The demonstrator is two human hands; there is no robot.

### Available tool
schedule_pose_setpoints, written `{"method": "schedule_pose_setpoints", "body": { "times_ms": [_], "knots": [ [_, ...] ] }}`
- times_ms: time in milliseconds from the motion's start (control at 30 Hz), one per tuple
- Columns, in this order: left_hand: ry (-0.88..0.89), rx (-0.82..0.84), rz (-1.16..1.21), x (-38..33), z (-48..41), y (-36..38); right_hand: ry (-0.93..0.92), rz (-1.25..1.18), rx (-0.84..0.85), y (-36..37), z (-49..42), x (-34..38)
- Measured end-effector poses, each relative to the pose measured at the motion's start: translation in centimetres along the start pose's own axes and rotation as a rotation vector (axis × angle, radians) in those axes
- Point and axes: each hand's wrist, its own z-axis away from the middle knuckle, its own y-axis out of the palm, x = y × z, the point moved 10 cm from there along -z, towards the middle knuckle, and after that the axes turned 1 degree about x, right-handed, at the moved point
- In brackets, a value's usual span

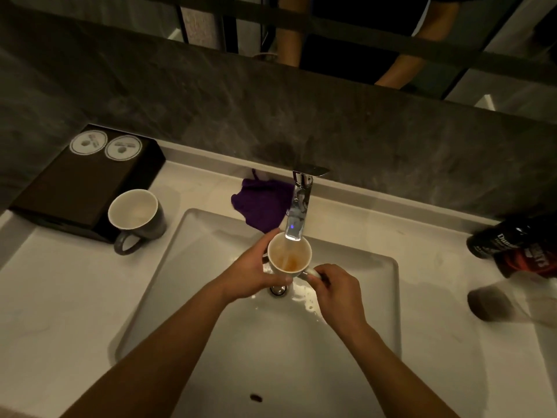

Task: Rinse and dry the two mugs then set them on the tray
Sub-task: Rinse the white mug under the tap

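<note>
Both hands on one mug (289, 257), over the sink (271, 345). Left hand (250, 274) wraps the body, thumb across the near side. Right hand (337, 294) pinches the handle, which points right. I hold the mug upright, mouth up, straight under the tap (298, 206) spout and above the drain (278, 291).

Mug contents: white inside, thin brown-orange liquid pooled at the bottom. Water stream from spout too faint to be sure of. Wet sheen and droplets on the basin near the drain.

Second mug (135, 218): on the counter (60, 297) at left, upright, dark outside, pale inside, handle toward me. Contents not clear. It sits right against the near corner of the tray (75, 188).

Tray: dark, at the far left by the wall, two round white discs (88, 142) at its back end.

Purple cloth (260, 203): bunched on the counter behind the sink, just left of the tap.

Dark bottles (512, 239) lie at the right edge, blurred.
</note>
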Motion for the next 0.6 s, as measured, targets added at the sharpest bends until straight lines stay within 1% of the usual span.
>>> {"method": "schedule_pose_setpoints", "body": {
  "times_ms": [100, 233, 333, 467, 600],
  "knots": [
    [0.004, -0.065, -0.013, 0.9, -0.3, -1.4, -0.002, -0.001, 0.028, 1.1, 0.4, 0.6],
    [0.013, -0.104, -0.071, 1.4, 0.0, -0.5, 0.018, 0.065, 0.030, 0.4, 0.8, -0.3],
    [0.039, -0.104, -0.066, 0.8, -0.8, -0.8, 0.045, 0.051, -0.001, 0.3, 0.5, -0.2],
    [0.030, -0.095, -0.078, 1.3, -0.1, -0.7, 0.025, 0.058, 0.030, 0.8, 1.5, 0.0],
    [0.056, -0.120, -0.058, -0.4, -0.8, -0.3, 0.037, 0.074, -0.043, -0.6, 0.6, -0.2]
  ]
}}
